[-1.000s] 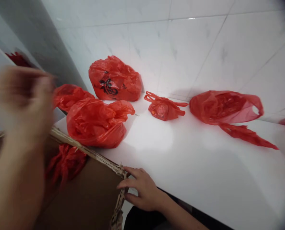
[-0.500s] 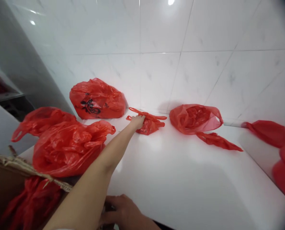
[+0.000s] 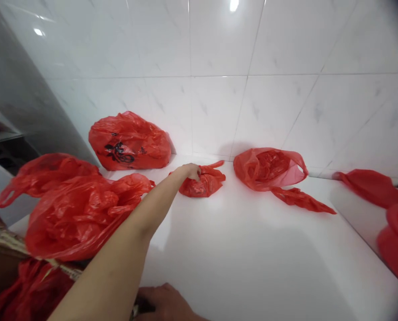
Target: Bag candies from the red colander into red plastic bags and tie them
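Observation:
My left hand [image 3: 191, 171] reaches across the white tabletop, its fingers closed on the top of a small knotted red plastic bag [image 3: 203, 185]. The bag rests near the tiled wall, with one handle end sticking out to the right. At the bottom, partly behind my left forearm, my right hand [image 3: 167, 304] has its fingers curled around something dark and small that I cannot make out. Right of the small bag lies an open, crumpled red plastic bag [image 3: 267, 167]. A full red bag with black print [image 3: 128, 145] leans on the wall to the left.
Loose red plastic bags [image 3: 81, 214] pile up at the left, beside a torn cardboard box [image 3: 8, 243] with red plastic inside. A twisted red strip [image 3: 304, 200] lies on the right of the white table [image 3: 252, 254]. Red stools [image 3: 397, 240] stand past its right edge.
My left hand has closed over the small bag's handles, which stood out loosely before, and the bag has come slightly nearer. My view has shifted a little. My right hand stays low.

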### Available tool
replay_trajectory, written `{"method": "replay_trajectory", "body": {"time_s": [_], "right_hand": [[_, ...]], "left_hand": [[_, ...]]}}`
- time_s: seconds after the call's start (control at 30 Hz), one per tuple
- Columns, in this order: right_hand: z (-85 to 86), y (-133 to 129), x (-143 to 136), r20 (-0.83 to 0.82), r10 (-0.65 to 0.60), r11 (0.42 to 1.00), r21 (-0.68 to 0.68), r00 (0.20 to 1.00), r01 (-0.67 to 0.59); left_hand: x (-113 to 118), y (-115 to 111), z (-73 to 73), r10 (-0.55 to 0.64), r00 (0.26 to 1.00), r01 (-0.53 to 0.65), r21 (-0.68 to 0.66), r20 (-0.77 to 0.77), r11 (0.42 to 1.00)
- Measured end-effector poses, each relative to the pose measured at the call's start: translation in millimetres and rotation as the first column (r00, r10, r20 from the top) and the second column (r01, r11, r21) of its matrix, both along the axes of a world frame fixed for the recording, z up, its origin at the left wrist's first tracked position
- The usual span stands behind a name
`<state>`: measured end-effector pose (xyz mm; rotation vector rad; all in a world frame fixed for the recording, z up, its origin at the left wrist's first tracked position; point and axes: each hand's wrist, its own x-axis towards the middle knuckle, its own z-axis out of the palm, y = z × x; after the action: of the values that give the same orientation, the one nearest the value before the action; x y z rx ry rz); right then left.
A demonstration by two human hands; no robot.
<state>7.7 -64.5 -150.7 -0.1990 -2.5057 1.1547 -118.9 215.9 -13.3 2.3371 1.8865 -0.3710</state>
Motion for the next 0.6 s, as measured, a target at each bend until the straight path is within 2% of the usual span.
{"method": "replay_trajectory", "body": {"time_s": [0.1, 0.2, 0.3, 0.33, 0.4, 0.43, 0.47, 0.53, 0.6], "right_hand": [[1.0, 1.6, 4.2, -0.017, 0.026, 0.998, 0.055, 1.000, -0.025], [-3.2, 0.1, 9.7, -0.061, 0.048, 0.993, 0.114, 0.997, -0.040], [-10.8, -3.4, 12.5, -0.092, -0.010, 0.994, 0.109, 0.996, 0.020], [-12.8, -4.5, 12.8, -0.088, -0.021, 0.994, 0.102, 0.996, 0.030], [-14.9, -5.9, 13.1, -0.068, -0.018, 0.995, 0.095, 0.997, 0.024], [-14.9, -6.4, 13.2, -0.062, -0.011, 0.995, 0.093, 0.998, 0.017], [-14.3, -6.6, 13.4, -0.061, -0.006, 0.996, 0.089, 0.998, 0.011], [-12.5, -7.0, 13.9, -0.067, -0.007, 0.997, 0.078, 0.998, 0.012], [-10.5, -7.6, 14.6, -0.071, -0.005, 0.997, 0.073, 0.997, 0.010]], "left_hand": [[3.3, -13.5, 19.8, -0.022, 0.999, 0.022, -0.028, 0.026, 0.999], [-3.1, -50.4, 59.7, -0.050, 0.996, 0.048, 0.033, 0.079, 0.998], [-25.7, -116.7, 107.1, -0.038, 0.987, 0.023, 0.099, 0.158, 0.995], [-36.7, -144.7, 120.5, -0.020, 0.968, -0.018, 0.147, 0.252, 0.989], [-62.4, -206.0, 139.2, 0.132, 0.891, -0.208, 0.133, 0.435, 0.969], [-76.5, -237.8, 144.0, 0.243, 0.820, -0.334, 0.088, 0.518, 0.939], [-90.9, -269.5, 145.8, 0.363, 0.721, -0.473, 0.036, 0.591, 0.880], [-119.8, -330.2, 141.9, 0.529, 0.526, -0.726, 0.027, 0.666, 0.687], [-147.8, -384.2, 130.1, 0.663, 0.452, -0.865, 0.110, 0.597, 0.490]]}}
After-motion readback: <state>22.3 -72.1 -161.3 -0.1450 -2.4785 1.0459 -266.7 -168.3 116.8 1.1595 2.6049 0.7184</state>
